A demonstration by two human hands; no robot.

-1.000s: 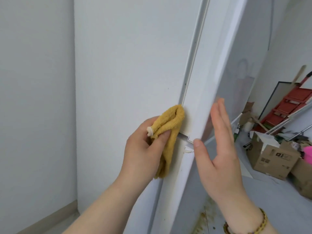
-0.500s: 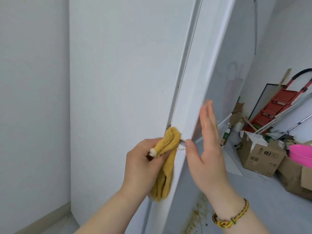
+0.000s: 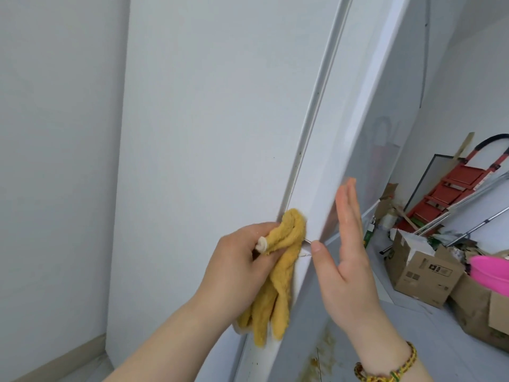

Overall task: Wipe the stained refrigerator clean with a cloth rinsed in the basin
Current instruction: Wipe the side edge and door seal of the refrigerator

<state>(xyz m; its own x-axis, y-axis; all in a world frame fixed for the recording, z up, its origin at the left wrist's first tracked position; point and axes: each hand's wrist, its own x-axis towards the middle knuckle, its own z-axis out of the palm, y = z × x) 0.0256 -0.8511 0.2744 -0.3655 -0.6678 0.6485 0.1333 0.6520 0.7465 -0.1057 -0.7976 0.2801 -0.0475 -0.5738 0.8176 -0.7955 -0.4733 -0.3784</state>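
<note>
Head view, one frame. Hands: 2. Left hand [image 3: 239,260] grips 1 yellow cloth [image 3: 279,274], its fingers [image 3: 259,228] and thumb curled round the bunched upper end. That end is pressed into the seam where the side panel of the white refrigerator [image 3: 206,133] meets the door edge [image 3: 325,166], level with a notch in that edge. The loose tail of the cloth hangs below the hand against the same edge. Right hand [image 3: 349,260] holds nothing: its fingers [image 3: 348,205] are straight and together with the palm turned toward the door front, and the thumb tip touches the door edge just beside the cloth. Cannot tell whether the fingertips touch the door face, as that area is blurred. Wrist of this hand: 1 braided bracelet [image 3: 385,373], yellow, red and green. Stains: 1 brownish speckled patch [image 3: 325,351] low on the door front, below the right forearm, and a few dark specks along the seam above the cloth. Background right, on the floor [image 3: 413,340]: 3 cardboard boxes [image 3: 421,274] counted, the outermost cut by the frame; 1 pink basin [image 3: 490,271] above the boxes, well apart from the hands and partly out of frame; 1 red step ladder [image 3: 454,194] leaning at the wall. Left of the refrigerator: 1 plain grey wall [image 3: 55,161].
</note>
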